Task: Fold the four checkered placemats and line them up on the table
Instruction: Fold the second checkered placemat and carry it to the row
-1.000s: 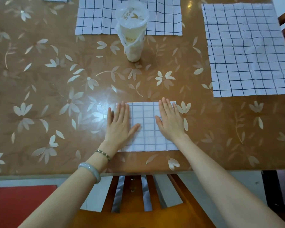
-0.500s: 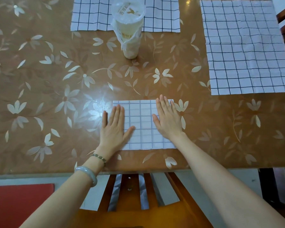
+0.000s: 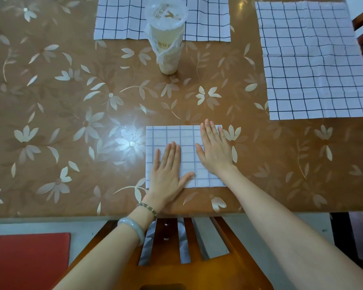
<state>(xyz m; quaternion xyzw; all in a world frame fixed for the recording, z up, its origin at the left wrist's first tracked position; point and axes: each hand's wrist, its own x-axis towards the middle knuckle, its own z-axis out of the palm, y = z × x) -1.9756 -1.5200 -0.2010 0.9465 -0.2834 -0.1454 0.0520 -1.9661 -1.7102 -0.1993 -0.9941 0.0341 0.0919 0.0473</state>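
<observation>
Head view: we look down on a brown flowered table. Near its front edge lies a folded placemat. The left hand presses flat on its near left part, fingers straight and together, thumb spread. The right hand lies flat on its right side, fingers straight. Well apart, we see a right placemat and a far placemat, both unfolded. A tall cup stands just before the far one.
</observation>
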